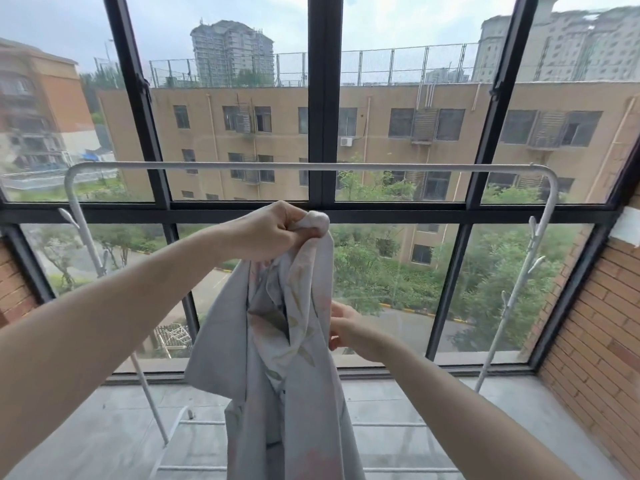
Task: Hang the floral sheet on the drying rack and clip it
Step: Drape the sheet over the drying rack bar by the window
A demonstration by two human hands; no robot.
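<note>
Floral sheet (pixel 298 358) hangs long and bunched down the middle of the frame, below the drying rack (pixel 311 165) bar. Left hand (pixel 266 232) grips its top corner, nearest the bar. Right hand (pixel 349 329) pinches an edge lower down.

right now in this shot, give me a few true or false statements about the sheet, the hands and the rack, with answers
1. The left hand grips a bunched corner of the floral sheet. True.
2. The sheet is draped over the top bar of the drying rack. False: it hangs from the hands, below the bar.
3. The right hand holds the sheet's edge lower down. True.
4. A clip pins the sheet to the rack. False: no clip is on the sheet.
5. The rack stands in front of a window. True.
</note>
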